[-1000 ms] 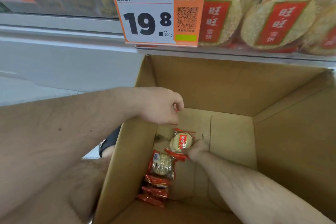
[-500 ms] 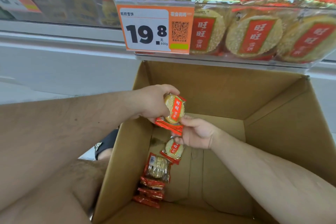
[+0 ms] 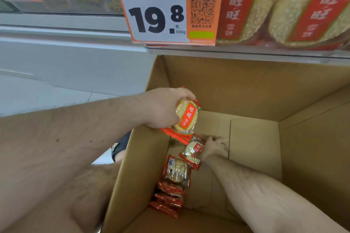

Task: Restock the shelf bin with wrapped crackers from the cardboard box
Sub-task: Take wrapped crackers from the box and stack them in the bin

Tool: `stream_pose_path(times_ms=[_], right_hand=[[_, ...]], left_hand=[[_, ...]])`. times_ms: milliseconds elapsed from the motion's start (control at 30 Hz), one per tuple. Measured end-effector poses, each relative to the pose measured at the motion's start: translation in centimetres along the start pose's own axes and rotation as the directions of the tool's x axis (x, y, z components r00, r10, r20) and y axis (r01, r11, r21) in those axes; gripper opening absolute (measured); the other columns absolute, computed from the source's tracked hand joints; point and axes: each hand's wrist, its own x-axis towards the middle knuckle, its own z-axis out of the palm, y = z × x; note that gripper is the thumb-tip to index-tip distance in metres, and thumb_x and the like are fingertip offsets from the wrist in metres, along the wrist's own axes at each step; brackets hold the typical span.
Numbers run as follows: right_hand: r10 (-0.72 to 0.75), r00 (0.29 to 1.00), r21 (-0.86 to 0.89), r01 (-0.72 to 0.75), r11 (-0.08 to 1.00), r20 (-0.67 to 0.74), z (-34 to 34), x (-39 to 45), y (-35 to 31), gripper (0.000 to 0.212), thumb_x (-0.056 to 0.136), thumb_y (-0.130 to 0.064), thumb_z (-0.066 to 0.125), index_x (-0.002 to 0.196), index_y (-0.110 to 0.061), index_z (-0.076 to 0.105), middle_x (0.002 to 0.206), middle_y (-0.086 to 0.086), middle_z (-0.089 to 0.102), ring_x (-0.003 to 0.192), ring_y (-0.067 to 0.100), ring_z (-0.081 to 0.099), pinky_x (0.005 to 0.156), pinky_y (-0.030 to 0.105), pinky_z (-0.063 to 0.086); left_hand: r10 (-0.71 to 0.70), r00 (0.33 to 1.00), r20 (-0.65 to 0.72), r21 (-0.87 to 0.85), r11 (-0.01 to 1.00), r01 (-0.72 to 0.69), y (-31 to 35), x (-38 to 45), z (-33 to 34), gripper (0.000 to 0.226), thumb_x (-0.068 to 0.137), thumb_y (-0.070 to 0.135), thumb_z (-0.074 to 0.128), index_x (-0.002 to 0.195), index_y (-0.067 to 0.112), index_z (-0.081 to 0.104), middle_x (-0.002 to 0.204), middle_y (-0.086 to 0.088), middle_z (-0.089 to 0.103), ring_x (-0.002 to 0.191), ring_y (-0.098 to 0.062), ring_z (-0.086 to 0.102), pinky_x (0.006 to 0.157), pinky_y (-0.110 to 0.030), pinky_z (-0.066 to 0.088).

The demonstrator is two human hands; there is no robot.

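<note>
My left hand (image 3: 162,108) holds a wrapped round cracker (image 3: 186,116) with a red label above the left side of the open cardboard box (image 3: 255,89). Down at the box floor, my right hand (image 3: 214,147) grips another wrapped cracker (image 3: 193,152). Several more red-wrapped crackers (image 3: 175,181) lie in a row along the box's left wall. The shelf bin (image 3: 246,51) above the box is packed with the same crackers (image 3: 244,11) behind its clear front.
An orange price tag (image 3: 166,9) reading 19.8 hangs on the bin's front edge, right above the box. A white shelf base and pale floor lie to the left. A dark shoe (image 3: 119,147) shows beside the box's left wall.
My right hand passed one cracker up to my left hand, then dropped back to the box floor and took hold of another. The view moved closer to the shelf.
</note>
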Motion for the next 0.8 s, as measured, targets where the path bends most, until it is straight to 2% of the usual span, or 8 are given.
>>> stream_pose_path(times_ms=[67, 167, 233, 400, 467, 600, 667, 800], right_hand=[[0.002, 1.0, 0.032, -0.002, 0.999, 0.014, -0.3, 0.4, 0.2, 0.084, 0.067, -0.057, 0.078, 0.135, -0.018, 0.047, 0.139, 0.01, 0.046, 0.128, 0.026, 0.046, 0.098, 0.031, 0.045], [-0.092, 0.991, 0.173, 0.074, 0.982, 0.099, -1.6, 0.6, 1.6, 0.049, 0.072, -0.038, 0.077, 0.114, -0.019, 0.063, 0.114, 0.004, 0.067, 0.104, 0.02, 0.062, 0.078, 0.021, 0.049], [-0.181, 0.978, 0.194, 0.158, 0.968, 0.107, -3.7, -0.2, 3.1, 0.027, 0.079, -0.028, 0.073, 0.099, -0.018, 0.058, 0.105, 0.003, 0.067, 0.089, 0.018, 0.061, 0.066, 0.021, 0.045], [-0.343, 0.939, 0.015, 0.343, 0.939, -0.01, -11.7, -4.0, 6.7, 0.035, 0.083, -0.025, 0.072, 0.115, -0.021, 0.059, 0.103, 0.002, 0.064, 0.094, 0.022, 0.06, 0.069, 0.022, 0.039], [-0.411, 0.912, -0.003, 0.411, 0.912, -0.015, -15.4, -6.3, 8.3, 0.028, 0.082, -0.027, 0.074, 0.107, -0.024, 0.063, 0.094, -0.004, 0.061, 0.088, 0.017, 0.057, 0.07, 0.024, 0.042], [-0.497, 0.867, 0.332, 0.462, 0.823, 0.026, -21.5, -13.1, 10.6, 0.02, 0.081, -0.01, 0.078, 0.084, -0.022, 0.063, 0.079, -0.005, 0.065, 0.071, 0.009, 0.06, 0.067, 0.023, 0.049], [-0.534, 0.844, 0.531, 0.434, 0.728, 0.042, -23.5, -16.9, 11.0, 0.017, 0.083, -0.001, 0.074, 0.088, -0.013, 0.063, 0.075, 0.002, 0.066, 0.063, 0.011, 0.058, 0.062, 0.025, 0.048], [-0.592, 0.806, 0.669, 0.454, 0.589, -0.026, -26.0, -22.3, 10.3, 0.015, 0.084, -0.003, 0.071, 0.094, -0.011, 0.064, 0.077, 0.006, 0.066, 0.063, 0.015, 0.059, 0.063, 0.027, 0.047]], left_hand=[[-0.003, 1.0, 0.018, -0.005, 1.0, 0.003, -0.1, -0.1, -0.1, 0.066, 0.09, 0.012, 0.063, 0.14, 0.045, 0.035, 0.118, 0.008, 0.057, 0.099, -0.013, 0.06, 0.072, -0.028, 0.056], [0.005, 1.0, 0.03, -0.02, 1.0, -0.004, -0.1, -0.1, -0.1, 0.067, 0.09, 0.013, 0.064, 0.141, 0.045, 0.034, 0.122, 0.008, 0.057, 0.101, -0.014, 0.061, 0.076, -0.03, 0.057], [0.019, 0.999, 0.04, -0.026, 1.0, -0.018, 0.2, -0.2, 0.0, 0.068, 0.09, 0.014, 0.065, 0.142, 0.045, 0.033, 0.125, 0.007, 0.056, 0.104, -0.016, 0.06, 0.077, -0.028, 0.057], [0.088, 0.996, 0.023, -0.03, 0.996, -0.087, 0.8, -0.7, -0.4, 0.065, 0.092, 0.012, 0.062, 0.139, 0.047, 0.035, 0.111, 0.008, 0.056, 0.09, -0.011, 0.058, 0.064, -0.022, 0.049], [0.127, 0.992, 0.003, -0.057, 0.99, -0.127, 1.2, -0.9, -0.8, 0.065, 0.093, 0.009, 0.061, 0.139, 0.047, 0.034, 0.109, 0.009, 0.057, 0.081, -0.009, 0.055, 0.056, -0.015, 0.042], [0.194, 0.979, -0.064, -0.104, 0.974, -0.2, 2.0, -1.5, -1.5, 0.066, 0.091, 0.007, 0.063, 0.139, 0.043, 0.038, 0.095, 0.019, 0.054, 0.075, -0.003, 0.054, 0.052, -0.009, 0.037], [0.228, 0.97, -0.082, -0.118, 0.964, -0.236, 2.5, -2.0, -1.7, 0.068, 0.089, 0.005, 0.064, 0.139, 0.043, 0.039, 0.095, 0.021, 0.056, 0.074, 0.0, 0.056, 0.053, -0.008, 0.038], [0.34, 0.936, -0.092, -0.265, 0.898, -0.352, 3.9, -3.2, -2.1, 0.074, 0.085, -0.002, 0.066, 0.132, 0.049, 0.041, 0.116, 0.008, 0.063, 0.074, 0.001, 0.061, 0.063, -0.013, 0.045]])
